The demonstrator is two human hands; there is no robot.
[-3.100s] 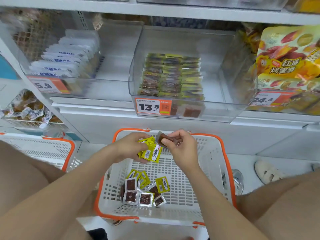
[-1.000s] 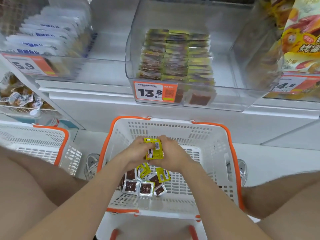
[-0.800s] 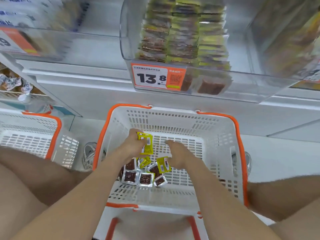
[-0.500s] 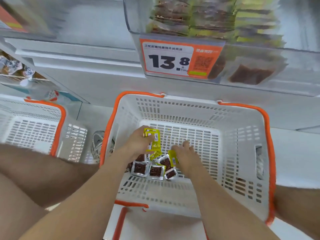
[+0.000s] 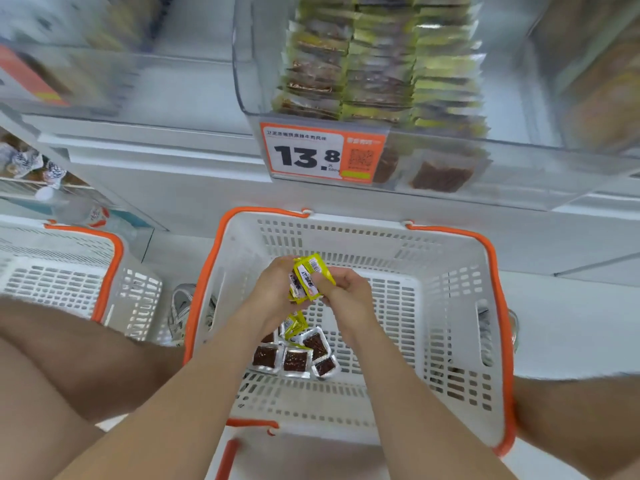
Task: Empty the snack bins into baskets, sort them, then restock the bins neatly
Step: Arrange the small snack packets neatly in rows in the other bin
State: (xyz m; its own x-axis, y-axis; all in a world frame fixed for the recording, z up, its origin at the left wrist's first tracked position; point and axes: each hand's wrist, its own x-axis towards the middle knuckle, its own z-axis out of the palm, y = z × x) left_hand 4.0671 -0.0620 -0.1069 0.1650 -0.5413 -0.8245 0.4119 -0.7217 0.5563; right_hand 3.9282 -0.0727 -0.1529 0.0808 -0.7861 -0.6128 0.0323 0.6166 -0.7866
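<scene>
Both grips, left hand (image 5: 273, 292) and right hand (image 5: 346, 292), pinch a small stack of yellow foil snack packets (image 5: 308, 278) above the white orange-rimmed plastic basket (image 5: 450, 306), roomy rightward; blurred clear plastic bin (image 5: 519, 168) overhead.

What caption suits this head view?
Both hands gather yellow snack packets above a white basket.

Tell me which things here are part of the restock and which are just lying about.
In the job:
- left hand and right hand, together holding a stack of yellow snack packets
- loose packets on the floor of the white basket
- clear bin tagged 13.8, partly stocked

Lying about:
- second basket at left
- sneaker between the baskets
- neighbouring bin, blurred
</scene>
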